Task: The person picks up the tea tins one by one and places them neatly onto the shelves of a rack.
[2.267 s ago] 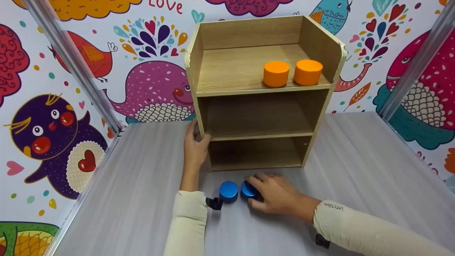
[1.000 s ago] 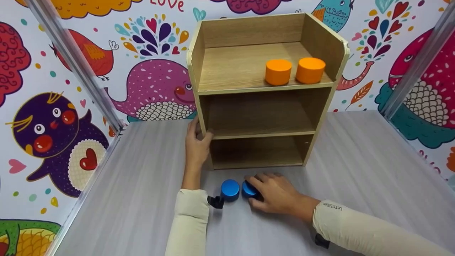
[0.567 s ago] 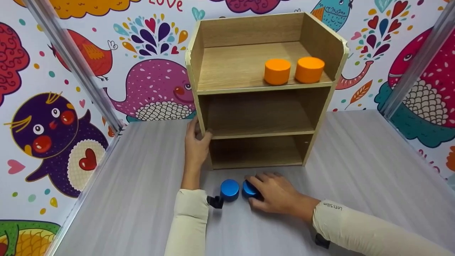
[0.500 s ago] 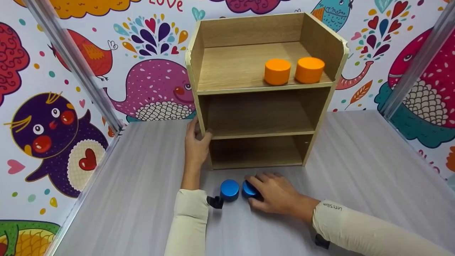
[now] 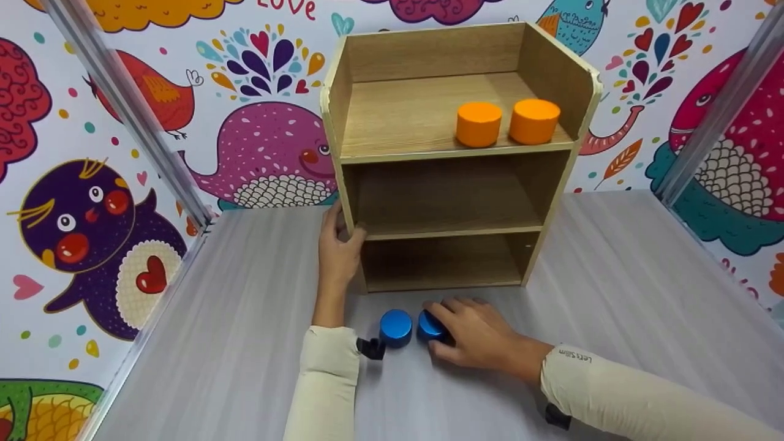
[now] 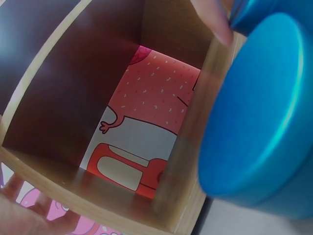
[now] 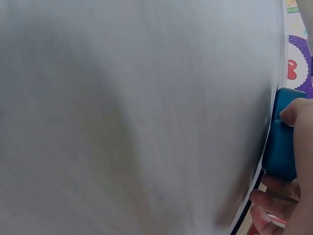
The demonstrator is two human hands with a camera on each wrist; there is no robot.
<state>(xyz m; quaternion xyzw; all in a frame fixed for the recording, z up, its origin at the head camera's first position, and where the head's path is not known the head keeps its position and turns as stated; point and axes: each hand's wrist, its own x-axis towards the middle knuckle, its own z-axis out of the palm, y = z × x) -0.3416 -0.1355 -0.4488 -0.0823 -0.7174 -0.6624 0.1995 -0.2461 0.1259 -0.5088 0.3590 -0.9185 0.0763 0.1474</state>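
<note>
A small wooden shelf unit with three levels stands on the table. My left hand grips its left side panel, thumb at the front edge and fingers along the outer face; these fingers show at the lower left of the left wrist view. Two shiny blue cylinders stand before the shelf, close together. My right hand holds the right blue cylinder from above and its right side, partly covering it. The left blue cylinder stands free beside my left wrist, and looms large in the left wrist view.
Two orange cylinders stand side by side near the front edge of the shelf's top level, toward the right. The grey table spreads around the shelf. Walls with cartoon prints and metal posts enclose the table.
Both hands keep their places, the left on the shelf panel and the right on the blue cylinder. Only the head view has shifted a little.
</note>
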